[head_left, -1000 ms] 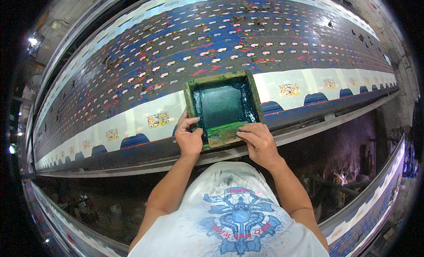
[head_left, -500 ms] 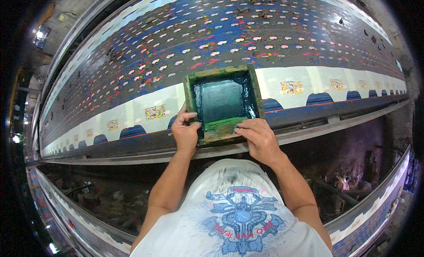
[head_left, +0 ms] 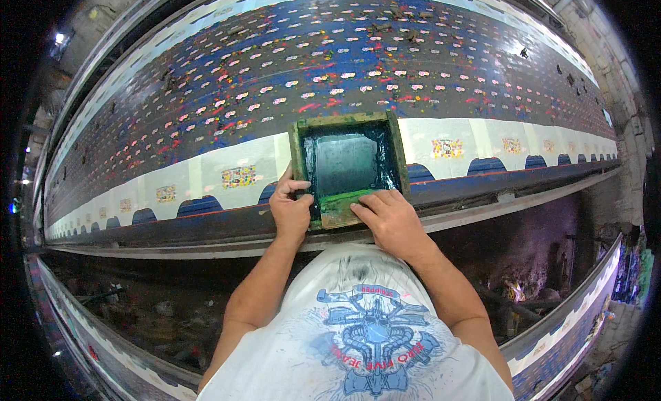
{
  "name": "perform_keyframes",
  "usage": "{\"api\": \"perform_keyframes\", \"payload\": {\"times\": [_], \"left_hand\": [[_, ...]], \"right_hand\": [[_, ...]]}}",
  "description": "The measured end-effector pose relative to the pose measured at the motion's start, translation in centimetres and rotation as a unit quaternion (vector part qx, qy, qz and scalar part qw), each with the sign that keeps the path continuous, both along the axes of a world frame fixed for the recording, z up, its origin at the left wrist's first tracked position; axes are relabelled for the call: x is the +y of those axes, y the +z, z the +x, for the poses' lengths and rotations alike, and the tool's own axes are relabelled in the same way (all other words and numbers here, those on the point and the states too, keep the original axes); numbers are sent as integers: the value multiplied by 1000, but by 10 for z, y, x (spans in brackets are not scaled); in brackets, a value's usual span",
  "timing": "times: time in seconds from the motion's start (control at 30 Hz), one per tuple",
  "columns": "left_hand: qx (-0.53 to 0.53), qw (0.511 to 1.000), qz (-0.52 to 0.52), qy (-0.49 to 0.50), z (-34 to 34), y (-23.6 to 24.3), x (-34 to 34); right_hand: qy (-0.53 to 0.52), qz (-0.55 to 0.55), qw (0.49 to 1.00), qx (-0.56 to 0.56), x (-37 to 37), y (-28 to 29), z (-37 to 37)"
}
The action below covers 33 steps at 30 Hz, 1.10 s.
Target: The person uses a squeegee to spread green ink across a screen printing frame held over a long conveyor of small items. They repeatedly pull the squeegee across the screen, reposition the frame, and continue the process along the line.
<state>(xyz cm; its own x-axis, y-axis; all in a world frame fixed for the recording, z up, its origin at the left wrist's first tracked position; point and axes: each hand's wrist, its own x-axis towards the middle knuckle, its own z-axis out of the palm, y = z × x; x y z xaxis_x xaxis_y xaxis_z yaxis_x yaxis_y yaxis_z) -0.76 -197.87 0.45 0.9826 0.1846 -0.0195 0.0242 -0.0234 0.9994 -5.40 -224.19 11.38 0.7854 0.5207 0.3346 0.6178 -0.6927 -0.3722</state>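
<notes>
A wooden screen-printing frame (head_left: 345, 120), stained green, lies over the near row of white cloth pieces in front of me. Dark wet ink coats the inner edges of its mesh (head_left: 346, 161). My left hand (head_left: 290, 208) is wrapped round the frame's left side, with the thumb at the inner edge. Along the frame's near end lies a squeegee (head_left: 337, 212) with a wooden grip and a bright green upper edge. My right hand (head_left: 392, 220) holds the squeegee at its right part, fingers bent over the wood. The squeegee's blade is hidden.
A long dark table (head_left: 289, 101) with many small coloured prints stretches left and right. White cloth pieces (head_left: 451, 136) with colourful prints line its near edge. A pale rail (head_left: 165, 251) runs in front of me. Another printed table (head_left: 551, 353) stands at the lower right.
My right hand has shifted left along the squeegee and lies further over it. The left hand keeps its hold on the frame. The whole view has shifted slightly.
</notes>
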Motion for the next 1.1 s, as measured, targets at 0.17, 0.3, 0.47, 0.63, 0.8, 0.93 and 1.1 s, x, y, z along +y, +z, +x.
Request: {"api": "perform_keyframes", "payload": {"times": [0.17,0.3,0.47,0.63,0.8,0.93,1.1], "left_hand": [[1,996,83,9,-2,-4,0],[9,996,88,11,-1,1,-7],[4,996,92,3,0,2,-8],[0,994,107,2,-1,9,-8],[-10,990,139,-6,-2,7,-6],[-16,992,125,-9,-2,9,-8],[-21,991,131,-9,-2,11,-8]], "right_hand": [[35,-47,994,94,-7,24,28],[58,-74,981,172,-16,38,79],[46,-43,993,104,-11,18,139],[-14,-32,994,108,-2,14,165],[3,-77,991,106,1,15,136],[16,-58,995,74,3,8,94],[8,-68,993,92,10,17,46]]}}
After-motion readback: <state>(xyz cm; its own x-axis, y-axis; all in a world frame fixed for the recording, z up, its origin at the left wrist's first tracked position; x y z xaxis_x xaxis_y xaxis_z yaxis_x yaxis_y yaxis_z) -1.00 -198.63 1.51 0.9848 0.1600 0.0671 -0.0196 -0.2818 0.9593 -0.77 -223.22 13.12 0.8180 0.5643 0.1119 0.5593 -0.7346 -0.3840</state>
